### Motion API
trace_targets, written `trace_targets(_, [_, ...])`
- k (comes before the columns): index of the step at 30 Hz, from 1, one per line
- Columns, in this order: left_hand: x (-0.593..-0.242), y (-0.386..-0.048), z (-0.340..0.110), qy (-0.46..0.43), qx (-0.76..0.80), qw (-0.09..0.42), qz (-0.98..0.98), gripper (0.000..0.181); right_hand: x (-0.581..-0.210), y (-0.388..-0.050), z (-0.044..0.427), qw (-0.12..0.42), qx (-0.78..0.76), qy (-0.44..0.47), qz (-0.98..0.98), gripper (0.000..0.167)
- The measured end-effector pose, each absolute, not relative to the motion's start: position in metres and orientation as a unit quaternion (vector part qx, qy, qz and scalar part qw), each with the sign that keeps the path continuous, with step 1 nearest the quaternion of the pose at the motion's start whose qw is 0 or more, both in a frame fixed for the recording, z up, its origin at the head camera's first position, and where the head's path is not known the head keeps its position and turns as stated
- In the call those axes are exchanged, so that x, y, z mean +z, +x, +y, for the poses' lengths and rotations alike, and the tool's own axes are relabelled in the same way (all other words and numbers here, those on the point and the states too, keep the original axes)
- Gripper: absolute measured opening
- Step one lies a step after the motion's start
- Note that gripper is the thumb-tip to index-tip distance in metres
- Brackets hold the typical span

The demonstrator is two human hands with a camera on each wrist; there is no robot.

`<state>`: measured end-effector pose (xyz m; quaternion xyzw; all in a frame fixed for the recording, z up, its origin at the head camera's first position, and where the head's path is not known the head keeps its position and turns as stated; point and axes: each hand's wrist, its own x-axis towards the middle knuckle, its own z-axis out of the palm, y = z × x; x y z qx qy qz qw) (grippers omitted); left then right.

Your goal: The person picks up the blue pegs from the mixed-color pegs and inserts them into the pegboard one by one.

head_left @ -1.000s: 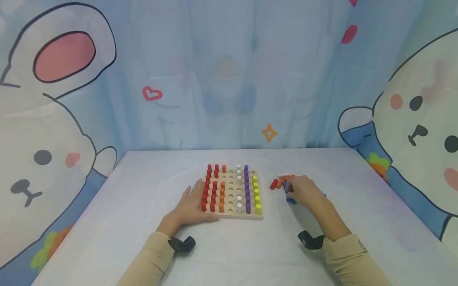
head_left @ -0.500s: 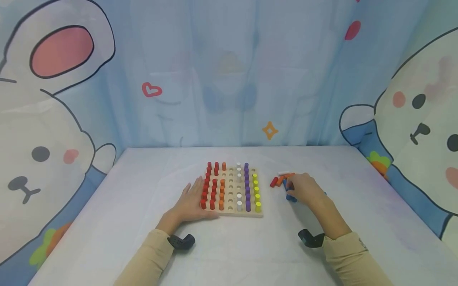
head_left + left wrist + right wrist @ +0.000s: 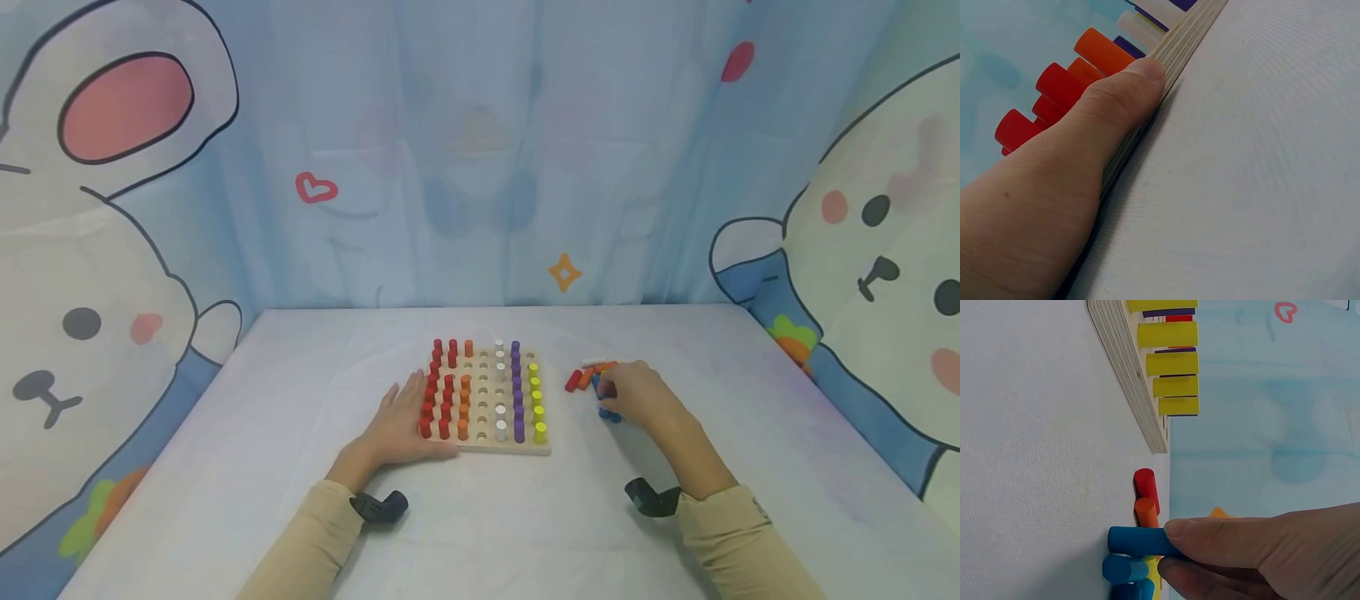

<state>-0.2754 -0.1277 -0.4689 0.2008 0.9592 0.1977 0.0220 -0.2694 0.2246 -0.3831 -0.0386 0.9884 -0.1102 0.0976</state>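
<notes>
A wooden pegboard (image 3: pixel 510 449) lies on the white-covered table, with upright red, orange, white, purple and yellow pegs in columns. Between the orange and white columns a row of holes shows. My left hand (image 3: pixel 393 429) rests against the board's near left corner, fingers stretched along its left side and the thumb (image 3: pixel 1119 94) straight along its front edge. To the right of the board, my right hand (image 3: pixel 637 396) pinches a blue peg (image 3: pixel 1138 542) between thumb and fingers, over a small pile of loose pegs. Part of that pile is hidden behind the hand.
Beside the right hand lie a loose red peg (image 3: pixel 573 381), an orange peg (image 3: pixel 586 379) and a white peg (image 3: pixel 593 362). More blue pegs (image 3: pixel 1124 569) and a yellow one (image 3: pixel 1154 575) lie close under the held peg. A printed curtain (image 3: pixel 480 167) hangs behind the table.
The head view has shifted slightly, so the scene sits a little higher. Both hands stay at nearly the same places, the right one still at the blue pegs.
</notes>
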Motion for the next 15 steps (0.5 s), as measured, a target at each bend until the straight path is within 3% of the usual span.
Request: trace_targets(15, [-0.4687,-0.2748,-0.1278,0.201,0.19,0.025,0.961,0.126,-0.3848,-0.269,0.2285,0.066,-0.117,-0.06,0.989,0.018])
